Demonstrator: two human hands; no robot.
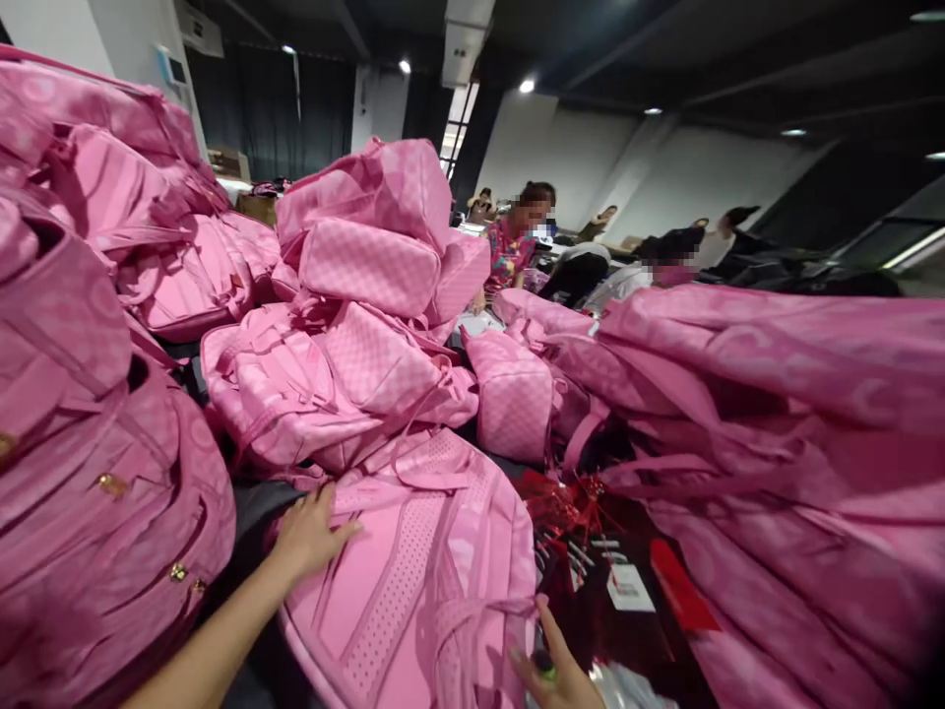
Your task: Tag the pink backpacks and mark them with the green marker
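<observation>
A pink backpack lies back side up in front of me, its mesh padding and straps showing. My left hand rests flat on its upper left corner, fingers spread. My right hand is at the bottom edge by the backpack's right side, holding a small dark, green-tipped object; thin pink straps lie right beside it. Next to that hand lies a dark glossy bundle of red hang tags with a white barcode label.
Heaps of pink backpacks surround me: a tall pile at left, a stack in the middle, and flat ones at right. Several other people sit at tables farther back in the hall.
</observation>
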